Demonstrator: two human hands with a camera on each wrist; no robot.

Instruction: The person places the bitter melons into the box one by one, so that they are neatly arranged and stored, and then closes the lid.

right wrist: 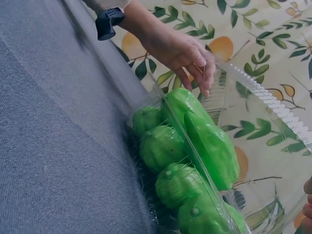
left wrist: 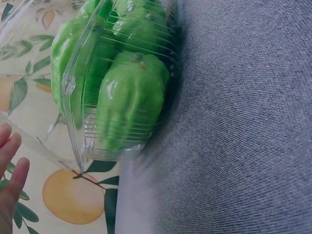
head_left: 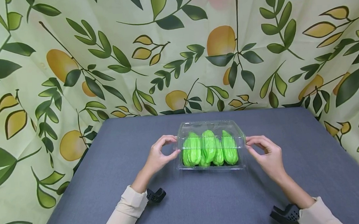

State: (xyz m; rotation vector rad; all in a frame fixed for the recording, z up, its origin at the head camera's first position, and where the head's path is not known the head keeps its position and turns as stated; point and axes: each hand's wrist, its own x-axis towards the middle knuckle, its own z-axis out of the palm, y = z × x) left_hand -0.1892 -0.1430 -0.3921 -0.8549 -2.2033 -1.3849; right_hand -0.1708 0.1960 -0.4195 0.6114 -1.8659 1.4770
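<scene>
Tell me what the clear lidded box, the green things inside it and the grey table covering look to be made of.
Clear lidded box: thin glossy transparent plastic, ribbed walls. Green furrowed gourds: smooth, slightly shiny skin; real or plastic, cannot tell. Grey table covering: matte woven fabric, visible fine weave.

Person's two bare hands, left hand and right hand, long cream sleeves, black wrist-mounted cameras.
</scene>
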